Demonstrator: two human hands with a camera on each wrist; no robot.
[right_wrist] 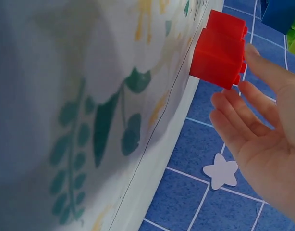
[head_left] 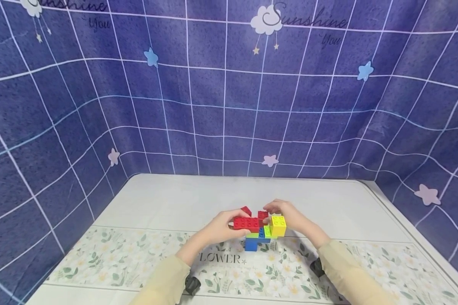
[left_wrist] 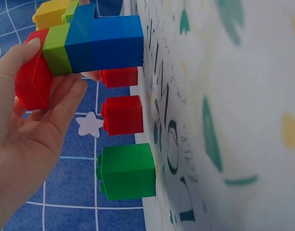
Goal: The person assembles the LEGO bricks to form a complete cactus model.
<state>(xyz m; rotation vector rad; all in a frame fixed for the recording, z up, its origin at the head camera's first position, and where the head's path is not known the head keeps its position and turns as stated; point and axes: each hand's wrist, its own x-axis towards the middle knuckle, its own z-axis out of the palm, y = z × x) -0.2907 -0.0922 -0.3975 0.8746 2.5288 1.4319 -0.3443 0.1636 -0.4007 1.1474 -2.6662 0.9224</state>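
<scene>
My left hand grips the red eight-stud toy brick at the left end of a joined building-block piece, thumb on the near side. That piece also has a lime brick, blue bricks and a yellow brick at its right end. Behind it, my right hand has its fingers loosely bent beside the studs of a red brick on the table; whether they touch it is unclear. Another red brick and a green brick stand on the table past my left hand.
The white table carries a floral strip with printed lettering. A blue gridded curtain encloses its back and sides. Black straps show at my wrists.
</scene>
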